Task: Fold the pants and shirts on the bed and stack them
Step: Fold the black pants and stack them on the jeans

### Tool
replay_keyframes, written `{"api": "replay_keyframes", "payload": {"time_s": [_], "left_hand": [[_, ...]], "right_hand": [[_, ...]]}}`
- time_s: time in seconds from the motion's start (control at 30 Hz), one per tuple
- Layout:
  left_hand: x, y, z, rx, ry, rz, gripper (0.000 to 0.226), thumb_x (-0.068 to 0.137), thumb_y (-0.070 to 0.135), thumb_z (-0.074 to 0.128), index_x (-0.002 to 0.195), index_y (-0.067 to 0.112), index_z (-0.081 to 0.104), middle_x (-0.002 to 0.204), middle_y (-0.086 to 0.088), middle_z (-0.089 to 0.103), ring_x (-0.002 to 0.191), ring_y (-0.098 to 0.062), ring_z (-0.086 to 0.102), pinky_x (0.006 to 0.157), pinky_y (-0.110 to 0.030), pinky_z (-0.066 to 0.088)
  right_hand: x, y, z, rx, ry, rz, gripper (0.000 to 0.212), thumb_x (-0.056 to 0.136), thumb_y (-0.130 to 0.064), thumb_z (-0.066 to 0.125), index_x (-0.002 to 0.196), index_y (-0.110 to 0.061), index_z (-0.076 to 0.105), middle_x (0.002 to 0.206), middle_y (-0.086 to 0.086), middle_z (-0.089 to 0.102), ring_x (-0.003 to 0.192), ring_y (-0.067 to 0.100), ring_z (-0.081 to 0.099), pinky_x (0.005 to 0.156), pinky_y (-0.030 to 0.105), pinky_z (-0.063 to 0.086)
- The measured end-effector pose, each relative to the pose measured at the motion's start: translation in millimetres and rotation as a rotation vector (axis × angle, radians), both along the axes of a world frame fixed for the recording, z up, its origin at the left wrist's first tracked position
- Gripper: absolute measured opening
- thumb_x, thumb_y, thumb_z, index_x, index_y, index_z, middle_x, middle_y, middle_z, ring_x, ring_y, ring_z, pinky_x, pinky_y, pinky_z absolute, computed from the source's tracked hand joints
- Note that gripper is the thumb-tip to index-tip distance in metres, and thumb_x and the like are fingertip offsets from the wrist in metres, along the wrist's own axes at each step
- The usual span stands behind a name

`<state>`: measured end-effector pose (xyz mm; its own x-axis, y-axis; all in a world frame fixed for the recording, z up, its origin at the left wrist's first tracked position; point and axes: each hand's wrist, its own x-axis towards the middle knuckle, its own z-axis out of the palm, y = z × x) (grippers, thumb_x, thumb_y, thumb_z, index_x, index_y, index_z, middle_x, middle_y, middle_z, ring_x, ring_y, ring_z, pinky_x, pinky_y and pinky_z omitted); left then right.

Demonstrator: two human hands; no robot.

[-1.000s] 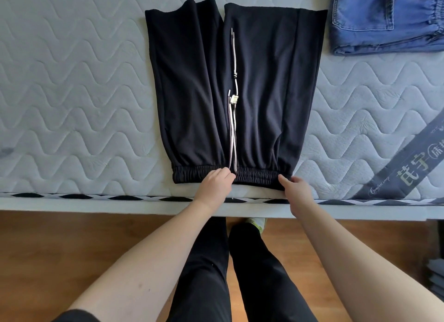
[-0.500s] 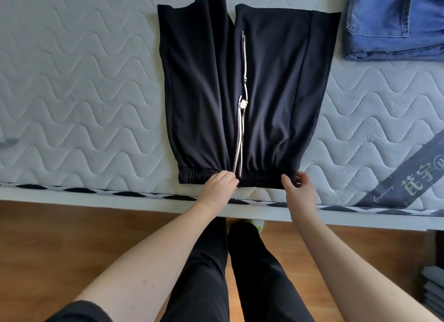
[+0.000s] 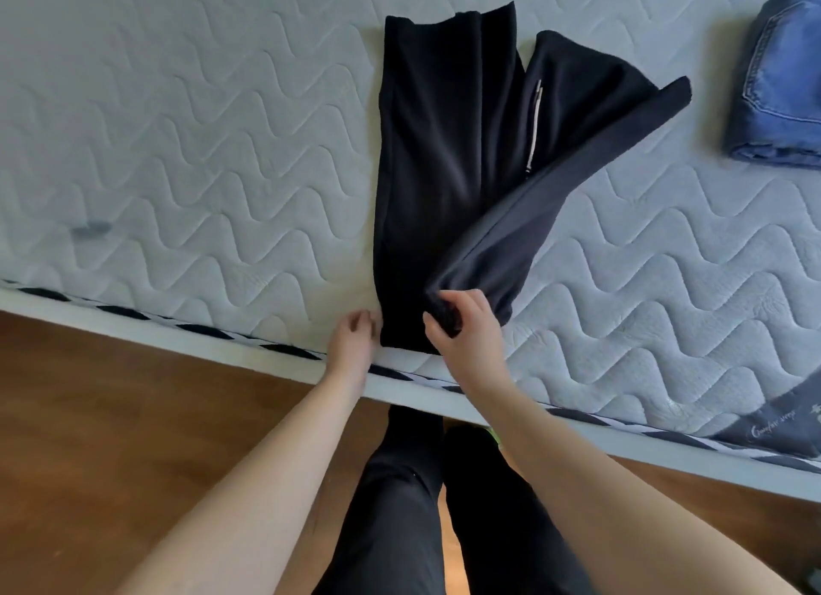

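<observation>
Since the earlier frame my right hand (image 3: pixel 466 328) has lifted the right leg's cuff off the bed (image 3: pixel 177 150) and swung it leftward, so that leg now rises diagonally across the middle of the frame instead of lying flat beside its twin. My left hand (image 3: pixel 353 339) has slid from the middle of the hem to the outer left corner.

My right hand pinches the bunched cuff, thumb and fingers curled round the fabric. My left hand rests with loosely bent fingers just beside the lower left corner of the black pants (image 3: pixel 435 172); whether it touches the cloth I cannot tell. The pants lie lengthwise at centre frame, cuffs toward me at the mattress edge, the grey drawstring (image 3: pixel 535 123) showing in the gap between the legs. Folded blue jeans (image 3: pixel 782 92) sit at the upper right, well apart.

To do this fold well, I judge I should carry the cuff all the way over until it lands on the left cuff, edges matched, while my left hand pins the lower leg so it does not shift. Then I should smooth from cuff upward and tuck the drawstring inside.
</observation>
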<state>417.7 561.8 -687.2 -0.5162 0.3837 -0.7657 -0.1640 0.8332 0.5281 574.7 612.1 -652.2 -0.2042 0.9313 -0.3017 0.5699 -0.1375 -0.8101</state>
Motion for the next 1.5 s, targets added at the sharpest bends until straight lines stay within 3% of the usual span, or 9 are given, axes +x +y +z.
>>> {"api": "replay_keyframes", "payload": {"time_s": [0.2, 0.47, 0.63, 0.83, 1.0, 1.1, 1.3, 1.4, 1.5], "left_hand": [[-16.0, -0.9, -9.3, -0.044, -0.356, 0.070, 0.042, 0.106, 0.037, 0.035, 0.119, 0.012, 0.065, 0.105, -0.002, 0.072, 0.103, -0.016, 0.066, 0.094, -0.033, 0.052], [-17.5, 4.1, -11.4, -0.133, -0.353, -0.120, 0.076, 0.080, 0.078, 0.050, 0.130, 0.020, 0.056, 0.124, 0.007, 0.062, 0.107, -0.014, 0.064, 0.104, -0.038, 0.045], [-13.2, -1.0, -11.7, -0.078, -0.191, -0.334, 0.072, 0.077, 0.072, 0.061, 0.130, 0.025, 0.051, 0.123, 0.012, 0.058, 0.117, -0.012, 0.053, 0.098, -0.031, 0.042], [-6.3, 6.8, -6.3, 0.005, -0.123, -0.428, 0.035, 0.087, 0.037, 0.070, 0.117, 0.029, 0.053, 0.117, 0.010, 0.063, 0.108, -0.008, 0.058, 0.092, -0.030, 0.046], [-12.6, 22.7, 28.7, 0.060, -0.112, -0.463, 0.032, 0.082, 0.031, 0.063, 0.105, 0.053, 0.054, 0.107, 0.025, 0.059, 0.096, 0.006, 0.055, 0.075, -0.020, 0.046], [-18.1, 37.2, 59.6, 0.091, -0.086, -0.547, 0.053, 0.078, 0.032, 0.053, 0.131, 0.032, 0.054, 0.123, 0.011, 0.062, 0.107, -0.008, 0.057, 0.094, -0.035, 0.050], [-29.8, 75.0, 141.3, 0.245, 0.076, -0.777, 0.006, 0.080, 0.008, 0.048, 0.077, 0.012, 0.051, 0.077, 0.000, 0.047, 0.061, -0.010, 0.039, 0.055, -0.020, 0.029], [-34.6, 90.7, 185.6, 0.267, 0.164, -0.976, 0.007, 0.080, 0.006, 0.049, 0.074, 0.011, 0.048, 0.066, 0.001, 0.042, 0.056, -0.011, 0.033, 0.054, -0.026, 0.026], [-40.9, 101.3, 228.6, 0.239, 0.225, -1.109, 0.009, 0.078, 0.010, 0.048, 0.082, 0.016, 0.054, 0.061, -0.002, 0.049, 0.053, -0.013, 0.036, 0.053, -0.029, 0.030]], "right_hand": [[-37.6, -23.8, -35.1, 0.032, -0.281, 0.403, 0.053, 0.089, -0.011, 0.060, 0.141, -0.007, 0.047, 0.121, 0.010, 0.052, 0.109, 0.028, 0.049, 0.097, 0.034, 0.042], [-30.7, -24.5, -47.2, 0.070, -0.279, 0.486, 0.052, 0.087, 0.001, 0.056, 0.138, -0.005, 0.052, 0.124, 0.009, 0.058, 0.108, 0.027, 0.055, 0.100, 0.033, 0.043], [-18.3, -13.2, -41.5, -0.354, 0.095, 0.137, 0.056, 0.087, 0.012, 0.035, 0.124, -0.020, 0.061, 0.112, -0.008, 0.067, 0.104, -0.001, 0.062, 0.098, 0.021, 0.048], [5.7, 23.8, -38.2, -0.447, 0.297, -0.289, 0.052, 0.087, 0.011, 0.032, 0.111, -0.024, 0.062, 0.099, 0.000, 0.072, 0.092, 0.014, 0.070, 0.078, 0.025, 0.056], [20.5, 71.6, -38.6, -0.583, 0.481, -0.567, 0.034, 0.098, -0.014, 0.049, 0.131, -0.021, 0.048, 0.115, 0.004, 0.065, 0.100, 0.013, 0.068, 0.082, 0.024, 0.055], [15.8, 91.6, -31.7, -0.716, 0.626, -0.627, 0.042, 0.096, -0.029, 0.058, 0.135, -0.020, 0.044, 0.114, 0.006, 0.064, 0.102, 0.015, 0.068, 0.082, 0.026, 0.056], [1.5, 114.8, -4.0, -0.802, 0.806, -0.670, 0.042, 0.082, -0.046, 0.072, 0.107, -0.015, 0.058, 0.080, -0.003, 0.064, 0.083, 0.014, 0.067, 0.080, 0.026, 0.057], [0.7, 125.6, 12.4, -0.834, 0.828, -0.708, 0.045, 0.086, -0.037, 0.071, 0.119, -0.009, 0.060, 0.105, 0.004, 0.071, 0.098, 0.017, 0.069, 0.092, 0.031, 0.055], [1.0, 130.3, 35.9, -0.868, 0.784, -0.801, 0.024, 0.090, -0.018, 0.063, 0.111, -0.006, 0.064, 0.088, 0.006, 0.069, 0.087, 0.017, 0.067, 0.092, 0.029, 0.055]]}}
